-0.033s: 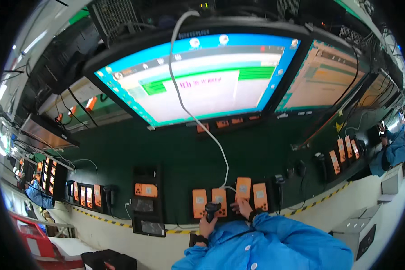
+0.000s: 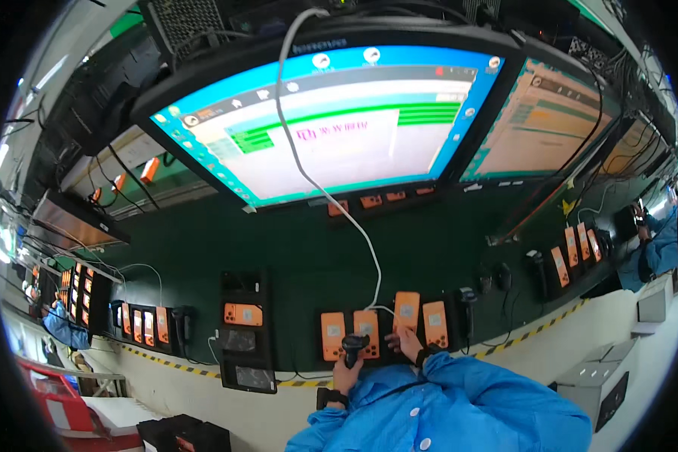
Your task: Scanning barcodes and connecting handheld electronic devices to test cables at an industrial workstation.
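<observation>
In my left hand (image 2: 345, 371) is a black handheld scanner (image 2: 353, 345), its handle inside my closed fingers. It partly covers the orange phone (image 2: 366, 324) behind it. My right hand (image 2: 407, 343) grips the lower end of another orange phone (image 2: 407, 307), which sits a little farther forward than its neighbours. A white cable (image 2: 367, 242) hangs in front of the monitor and comes down to these middle phones; where it ends is hard to make out. An orange phone (image 2: 333, 336) lies at the left of the row, and another orange phone (image 2: 435, 325) at its right.
A large monitor (image 2: 331, 128) stands behind the dark green bench (image 2: 301, 241), with a second screen (image 2: 539, 128) beside it. A black tray (image 2: 233, 358) lies left. Another scanner (image 2: 468, 301) stands right of the phones. Yellow-black tape (image 2: 535, 337) marks the bench's front edge.
The view has tilted slightly, so the monitor and phones sit a little higher. Both hands keep their places and holds.
</observation>
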`<control>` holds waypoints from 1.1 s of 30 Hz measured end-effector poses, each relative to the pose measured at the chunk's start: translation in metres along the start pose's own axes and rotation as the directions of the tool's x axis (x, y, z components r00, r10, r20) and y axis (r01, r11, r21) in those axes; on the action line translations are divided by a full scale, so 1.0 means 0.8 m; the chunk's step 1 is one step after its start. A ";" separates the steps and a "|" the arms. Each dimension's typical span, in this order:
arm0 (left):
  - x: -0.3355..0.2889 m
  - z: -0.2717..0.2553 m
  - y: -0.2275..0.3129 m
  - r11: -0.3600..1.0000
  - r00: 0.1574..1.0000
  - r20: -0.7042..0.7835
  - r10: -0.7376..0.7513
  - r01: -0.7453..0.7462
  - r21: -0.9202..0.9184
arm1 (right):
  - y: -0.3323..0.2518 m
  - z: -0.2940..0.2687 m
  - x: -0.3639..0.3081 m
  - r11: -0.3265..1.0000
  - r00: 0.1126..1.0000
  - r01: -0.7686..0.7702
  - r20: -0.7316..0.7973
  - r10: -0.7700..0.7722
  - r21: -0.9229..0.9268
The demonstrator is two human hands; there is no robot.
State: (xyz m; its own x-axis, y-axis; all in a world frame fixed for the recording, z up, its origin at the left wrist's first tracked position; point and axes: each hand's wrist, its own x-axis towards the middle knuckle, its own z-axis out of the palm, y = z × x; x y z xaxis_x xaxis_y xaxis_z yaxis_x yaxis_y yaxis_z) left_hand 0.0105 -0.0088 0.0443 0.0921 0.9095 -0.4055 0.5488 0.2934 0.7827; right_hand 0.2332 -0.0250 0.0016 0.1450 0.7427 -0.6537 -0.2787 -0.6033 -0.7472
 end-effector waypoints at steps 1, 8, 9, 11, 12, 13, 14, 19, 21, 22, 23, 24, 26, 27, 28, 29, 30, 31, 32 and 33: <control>0.001 0.000 0.000 0.998 0.999 -0.005 -0.033 0.033 0.049 | -0.003 0.001 -0.003 0.999 1.000 0.008 0.012 -0.009 0.048; 0.002 0.002 0.011 0.998 0.998 0.039 0.046 -0.048 0.043 | -0.014 0.011 -0.008 0.994 1.000 -0.017 -0.015 0.019 0.112; 0.005 0.003 0.012 0.998 0.999 0.040 0.031 -0.033 0.054 | -0.013 0.013 -0.007 0.990 1.000 -0.006 -0.028 0.010 0.140; 0.008 0.005 0.012 0.997 1.000 0.014 0.022 -0.023 0.078 | -0.011 0.018 -0.003 0.996 0.999 0.023 -0.030 -0.021 0.087; 0.011 0.006 0.011 0.995 0.997 -0.004 0.080 -0.079 0.056 | -0.009 0.021 0.000 0.999 0.997 0.047 -0.065 -0.046 0.009; 0.014 0.006 0.010 0.996 0.999 -0.012 0.047 -0.046 0.079 | -0.007 0.019 0.002 0.997 1.000 0.005 0.020 -0.007 0.079; 0.018 0.006 0.008 0.995 0.999 0.023 0.026 -0.028 0.097 | -0.006 0.022 0.005 0.997 1.000 0.007 0.015 -0.008 0.080; 0.036 -0.015 0.003 0.996 0.981 0.179 -0.079 0.083 -0.015 | -0.003 0.031 0.024 0.962 0.975 0.202 -0.055 -0.216 -0.184; 0.046 -0.036 0.004 0.987 0.968 0.210 -0.141 0.155 -0.052 | -0.005 0.039 0.031 0.898 0.941 0.312 -0.030 -0.337 -0.311; 0.050 -0.048 0.004 0.997 0.996 0.080 0.026 -0.020 -0.074 | -0.005 0.043 0.030 0.880 0.951 0.252 -0.068 -0.303 -0.403; 0.059 -0.064 0.003 0.997 0.997 -0.025 0.074 -0.074 0.000 | -0.007 0.050 0.034 0.843 0.943 0.223 -0.112 -0.314 -0.490; 0.070 -0.079 0.002 0.988 0.983 -0.112 0.146 -0.140 0.057 | -0.007 0.061 0.037 0.884 0.947 0.233 -0.112 -0.301 -0.405; 0.093 -0.106 -0.004 0.987 0.962 -0.236 0.135 -0.110 0.116 | -0.007 0.078 0.037 0.840 0.887 0.436 -0.007 -0.463 -0.324; 0.105 -0.118 -0.009 0.977 0.944 -0.290 0.157 -0.105 0.185 | -0.005 0.099 0.041 0.807 0.833 0.490 -0.097 -0.545 -0.330; 0.118 -0.129 -0.016 0.962 0.921 -0.334 0.201 -0.121 0.243 | -0.008 0.115 0.052 0.743 0.734 0.583 -0.179 -0.655 -0.328; 0.131 -0.140 -0.025 0.969 0.944 -0.303 0.128 -0.054 0.243 | -0.010 0.114 0.054 0.816 0.860 0.425 -0.107 -0.499 -0.392; 0.141 -0.147 -0.033 0.969 0.929 -0.347 0.126 -0.040 0.245 | -0.010 0.113 0.053 0.845 0.948 0.253 -0.053 -0.313 -0.471; 0.151 -0.152 -0.040 0.965 0.945 -0.315 0.084 0.001 0.261 | -0.008 0.122 0.054 0.743 0.842 0.368 -0.138 -0.522 -0.559; 0.159 -0.155 -0.044 0.962 0.966 -0.258 0.016 0.056 0.268 | -0.012 0.129 0.061 0.690 0.769 0.490 -0.107 -0.630 -0.533; 0.165 -0.154 -0.046 0.961 0.967 -0.256 0.011 0.061 0.271 | -0.011 0.128 0.058 0.630 0.718 0.454 -0.161 -0.677 -0.630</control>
State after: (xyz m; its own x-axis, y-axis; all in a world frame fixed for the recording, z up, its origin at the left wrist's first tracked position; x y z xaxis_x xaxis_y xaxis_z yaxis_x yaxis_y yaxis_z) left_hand -0.1002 0.1365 0.0205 -0.1179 0.9577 -0.2623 0.7579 0.2575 0.5994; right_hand 0.1448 0.0444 -0.0097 0.4456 0.8951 0.0175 0.4881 -0.2265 -0.8429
